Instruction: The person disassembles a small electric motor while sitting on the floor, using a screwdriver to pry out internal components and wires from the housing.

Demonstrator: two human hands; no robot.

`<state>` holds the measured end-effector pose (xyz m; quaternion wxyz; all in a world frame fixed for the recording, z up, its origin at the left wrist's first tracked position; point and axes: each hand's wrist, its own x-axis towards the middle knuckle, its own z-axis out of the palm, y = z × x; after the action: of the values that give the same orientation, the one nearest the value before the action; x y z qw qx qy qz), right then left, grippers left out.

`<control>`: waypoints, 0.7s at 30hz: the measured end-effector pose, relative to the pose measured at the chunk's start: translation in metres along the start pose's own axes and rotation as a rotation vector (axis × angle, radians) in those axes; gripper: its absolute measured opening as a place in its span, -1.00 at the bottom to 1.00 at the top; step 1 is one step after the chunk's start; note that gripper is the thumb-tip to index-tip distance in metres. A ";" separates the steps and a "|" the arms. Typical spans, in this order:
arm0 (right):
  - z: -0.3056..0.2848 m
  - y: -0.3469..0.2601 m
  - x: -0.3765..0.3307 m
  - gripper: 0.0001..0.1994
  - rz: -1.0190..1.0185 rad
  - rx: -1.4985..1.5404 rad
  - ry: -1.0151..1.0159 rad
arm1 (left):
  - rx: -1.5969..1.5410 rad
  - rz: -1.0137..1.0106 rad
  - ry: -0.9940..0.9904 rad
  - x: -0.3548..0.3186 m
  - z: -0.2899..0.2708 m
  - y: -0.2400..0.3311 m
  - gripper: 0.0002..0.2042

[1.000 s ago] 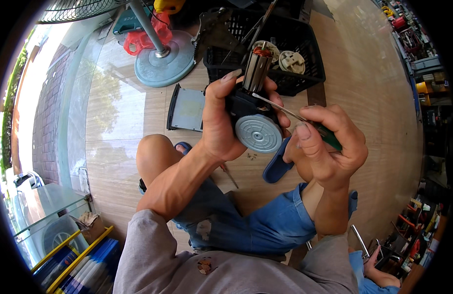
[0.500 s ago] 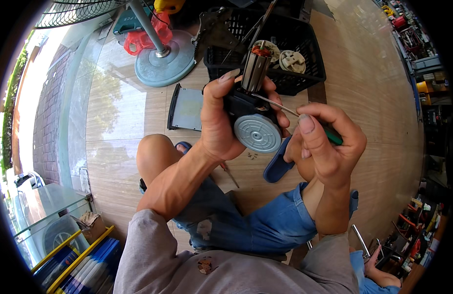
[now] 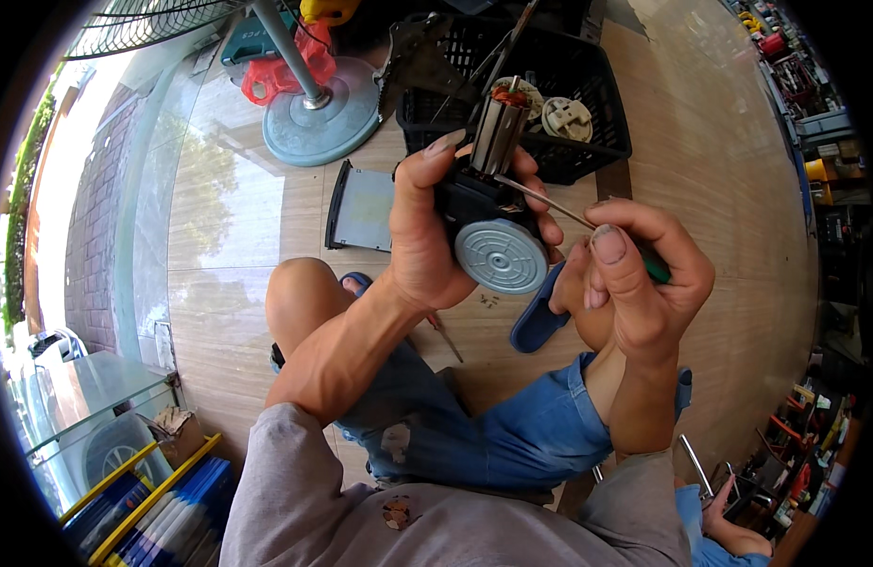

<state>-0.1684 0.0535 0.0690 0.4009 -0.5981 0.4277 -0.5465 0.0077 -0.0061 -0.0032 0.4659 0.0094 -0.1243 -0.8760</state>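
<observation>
Two hands flank the grey disc (image 3: 500, 258): our left hand (image 3: 422, 250) wraps the black tool body (image 3: 458, 203) above it, with the metal motor core (image 3: 498, 138) rising farther above, and our right hand (image 3: 644, 276), apart from the left, pinches a green-handled screwdriver (image 3: 555, 202) right of it. Should we press too hard at that slant, the tip could slip, scoring the core or jabbing our left fingertips (image 3: 551, 231).

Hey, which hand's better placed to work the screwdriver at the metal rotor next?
Probably your right hand: it holds the green-handled screwdriver, its tip by the foot of the metal rotor. Your left hand is occupied gripping the black housing.
</observation>
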 end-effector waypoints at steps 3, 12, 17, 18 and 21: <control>0.000 0.006 0.002 -0.79 -0.084 -0.083 -0.031 | 0.010 -0.007 -0.009 0.000 -0.001 0.000 -0.36; 0.002 0.007 0.001 -0.82 -0.050 -0.003 0.011 | 0.010 -0.031 0.003 -0.002 0.000 -0.003 -0.34; 0.002 0.010 0.003 -0.81 -0.046 0.009 0.012 | 0.018 -0.021 -0.015 -0.001 0.001 -0.004 -0.33; 0.002 0.010 0.003 -0.81 -0.042 0.011 0.012 | 0.018 -0.018 -0.014 -0.001 0.002 -0.004 -0.33; 0.002 0.010 0.002 -0.81 -0.037 0.031 0.010 | 0.023 -0.024 0.001 -0.002 0.002 -0.003 -0.33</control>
<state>-0.1675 0.0486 0.0602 0.3978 -0.5968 0.4101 -0.5634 0.0056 -0.0025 -0.0022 0.4553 0.0165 -0.1338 -0.8801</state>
